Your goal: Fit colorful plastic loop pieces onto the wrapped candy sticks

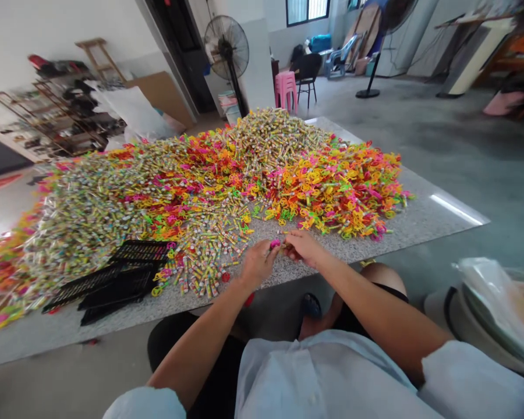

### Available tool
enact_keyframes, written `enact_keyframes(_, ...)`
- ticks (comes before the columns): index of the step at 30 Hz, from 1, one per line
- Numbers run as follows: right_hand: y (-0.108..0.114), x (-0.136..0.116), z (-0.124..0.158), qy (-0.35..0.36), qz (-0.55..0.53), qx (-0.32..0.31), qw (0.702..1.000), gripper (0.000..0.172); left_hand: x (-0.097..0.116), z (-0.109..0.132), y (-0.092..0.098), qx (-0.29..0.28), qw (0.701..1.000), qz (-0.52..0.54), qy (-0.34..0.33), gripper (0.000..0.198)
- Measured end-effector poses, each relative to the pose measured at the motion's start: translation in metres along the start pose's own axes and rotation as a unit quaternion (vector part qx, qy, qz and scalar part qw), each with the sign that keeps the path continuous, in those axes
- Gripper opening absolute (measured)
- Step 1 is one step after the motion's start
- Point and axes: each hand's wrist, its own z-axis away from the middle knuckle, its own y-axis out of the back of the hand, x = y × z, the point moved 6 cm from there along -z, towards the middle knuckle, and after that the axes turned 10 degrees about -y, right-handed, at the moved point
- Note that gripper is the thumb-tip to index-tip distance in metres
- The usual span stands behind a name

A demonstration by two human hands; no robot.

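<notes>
My left hand (258, 262) is closed on a small pink plastic ring piece (275, 244) over the table's front edge. Close beside it, my right hand (304, 247) is pinched shut, its fingertips meeting the left's; whatever it grips is too small and hidden to name. Just beyond my hands lies a heap of yellow, orange, pink and green plastic ring pieces (336, 192). To the left of my left hand, many small printed tubes (205, 250) with pale ends are spread loose. A red ring piece (225, 277) lies near my left wrist.
Black slotted trays (117, 285) lie stacked at the front left of the speckled stone table (436, 203). A larger mound of tubes (91, 215) covers the left side. A bin with a plastic bag (498, 302) stands at my right. Behind the table are a fan (226, 46) and pink stools (285, 90).
</notes>
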Motion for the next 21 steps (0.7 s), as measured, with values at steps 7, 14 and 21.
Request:
enact_keyframes(7,0.000,0.008,0.017,-0.045,-0.036,-0.044,0.997,0.007,0.015,0.019,-0.016,0.017,1.000,0.010,-0.002,0.023)
enact_keyframes(14,0.034,-0.069,0.020,0.084,0.174,0.130,0.973,0.012,-0.022,-0.014,-0.006,0.026,0.999,0.038,-0.008,0.037)
enact_keyframes(21,0.097,-0.214,0.029,0.353,0.087,0.316,0.876,0.042,-0.132,-0.044,0.060,-0.019,0.970,-0.195,0.142,0.043)
